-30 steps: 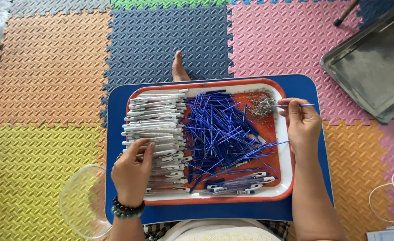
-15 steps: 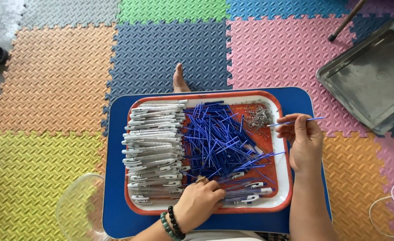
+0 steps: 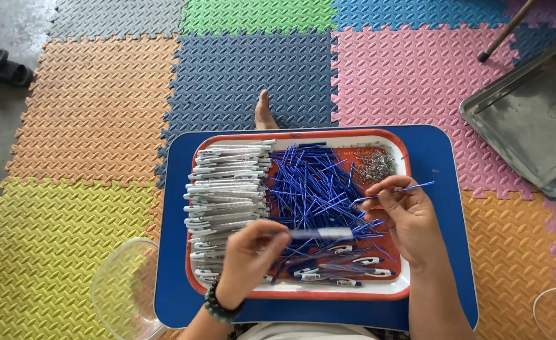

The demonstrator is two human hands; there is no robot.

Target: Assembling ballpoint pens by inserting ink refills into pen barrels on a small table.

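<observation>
An orange-rimmed tray (image 3: 405, 157) rests on a blue lap table (image 3: 445, 208). It holds a row of white pen barrels (image 3: 224, 189) on the left, a heap of blue ink refills (image 3: 309, 182) in the middle and a small pile of metal springs (image 3: 375, 165) at the top right. My left hand (image 3: 249, 255) holds a pen barrel (image 3: 328, 233) by one end, pointing right. My right hand (image 3: 404, 217) pinches a thin blue refill (image 3: 410, 187) near that barrel's tip. Several assembled pens (image 3: 347, 274) lie along the tray's front edge.
A clear plastic bowl (image 3: 123, 289) sits left of the lap table. A metal tray (image 3: 530, 119) lies at the right on coloured foam floor mats. A bare foot (image 3: 264, 112) shows beyond the table. Black sandals (image 3: 0, 68) lie at the far left.
My left hand left the white barrels, swept across the tray's front edge and lifted a pen barrel towards my right hand. My right hand lowered a little, still holding the blue refill.
</observation>
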